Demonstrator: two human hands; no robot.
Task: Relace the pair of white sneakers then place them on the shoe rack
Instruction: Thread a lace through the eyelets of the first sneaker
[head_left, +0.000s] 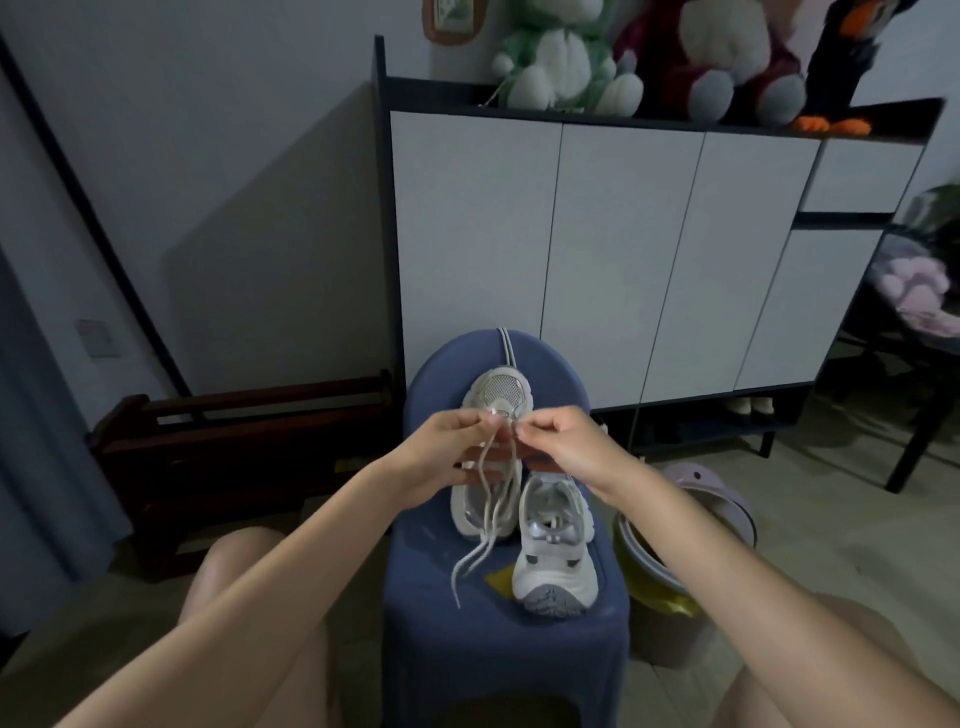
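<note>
A white-doored cabinet (623, 260) is standing at the far side, with a dark wooden rack (218, 457) low on the floor to its left; I am judging the rack to be where the shoes end up, though it could be the cabinet. Nearer, a blue stool (498, 639) is carrying both sneakers. The left sneaker (493, 410) is lying with its long axis running near to far, toe pointing far; the right sneaker (556, 551) is sitting just beside it, nearer, and is lying the opposite way, its toe pointing near.

Both hands are meeting over the left sneaker's forward eyelets. The left hand (441, 452) is pinching the lace (488, 499) between thumb and fingers, and the right hand (566, 447) is pinching it likewise from the other side. The lace's two ends are trailing near, down onto the stool seat. A second lace (505, 348) is hanging over the stool's far edge.

The eyelets are lying directly under the fingers, equally close to either hand, so the next threading seems to call for pulling toward the near side, along the shoe's length.
</note>
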